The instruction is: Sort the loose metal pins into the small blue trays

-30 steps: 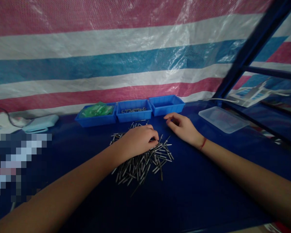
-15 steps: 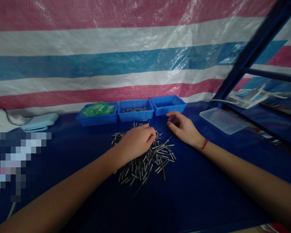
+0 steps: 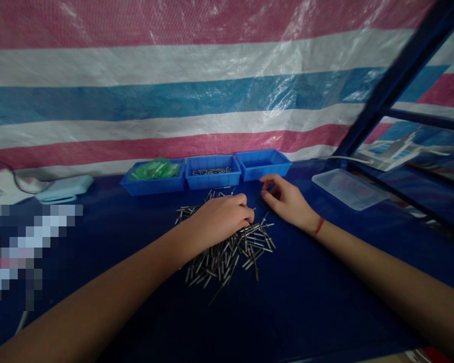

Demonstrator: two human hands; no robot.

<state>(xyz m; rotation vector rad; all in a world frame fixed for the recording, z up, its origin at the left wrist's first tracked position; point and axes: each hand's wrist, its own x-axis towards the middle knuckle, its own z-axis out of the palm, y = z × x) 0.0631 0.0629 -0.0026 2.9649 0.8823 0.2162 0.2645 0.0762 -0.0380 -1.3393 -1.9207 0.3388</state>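
A loose pile of thin silvery metal pins [image 3: 227, 257], rivet-like in shape, lies on the dark blue table. Over the upper part of the pile is my left hand [image 3: 230, 212], its fingers bent and pressed together at the pins; what they hold, if anything, is too small to make out. To the right of the pile my right hand [image 3: 285, 199] rests near the table with fingers curved and thumb apart, nothing between them. It is just in front of the right blue bin [image 3: 265, 171].
A middle blue bin [image 3: 213, 180] holds similar metal pins; the left blue bin [image 3: 153, 187] holds green plastic bags. A clear plastic lid [image 3: 350, 189] lies at the right, near a dark metal frame [image 3: 386, 80]. A light blue object [image 3: 66, 190] sits at the left.
My left hand has moved a little to the right across the pile, and its fingers reach further out. My right hand has stayed in place.
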